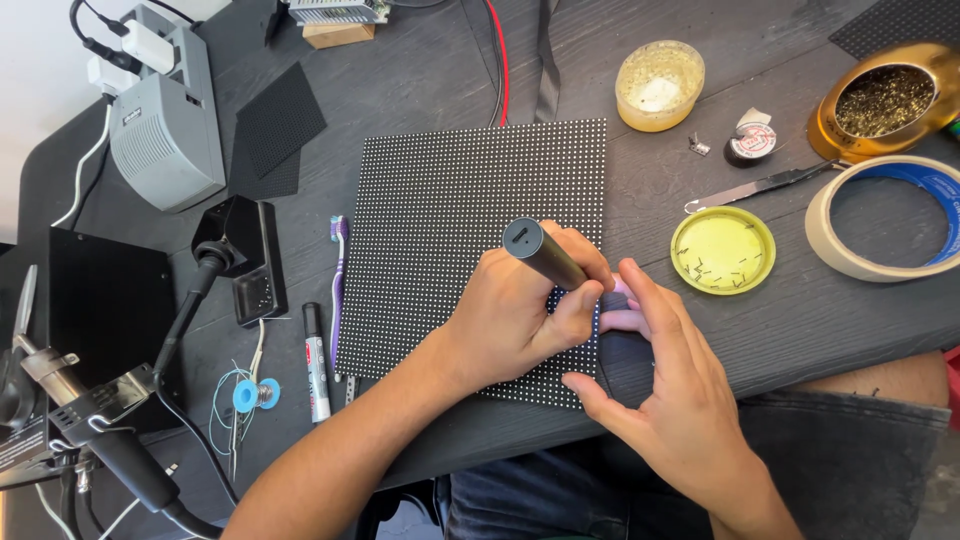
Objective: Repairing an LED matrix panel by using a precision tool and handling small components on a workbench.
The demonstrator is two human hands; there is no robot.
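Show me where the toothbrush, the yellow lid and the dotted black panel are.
toothbrush (337, 285): head view, middle of its purple handle.
yellow lid (722, 250): head view, centre of its inside.
dotted black panel (450, 210): head view, bare upper part.

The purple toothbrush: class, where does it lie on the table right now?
In the head view, the purple toothbrush lies left of the dotted black panel, along its edge, with the marker pen beside it.

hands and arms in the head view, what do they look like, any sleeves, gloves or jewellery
Both the left hand and the right hand are bare: no gloves, and no rings, watch or wristband show. Both forearms are uncovered as far as the picture's lower edge, so no sleeve is in view. The fingernails look short and unpainted. Nothing is written or marked on either hand.
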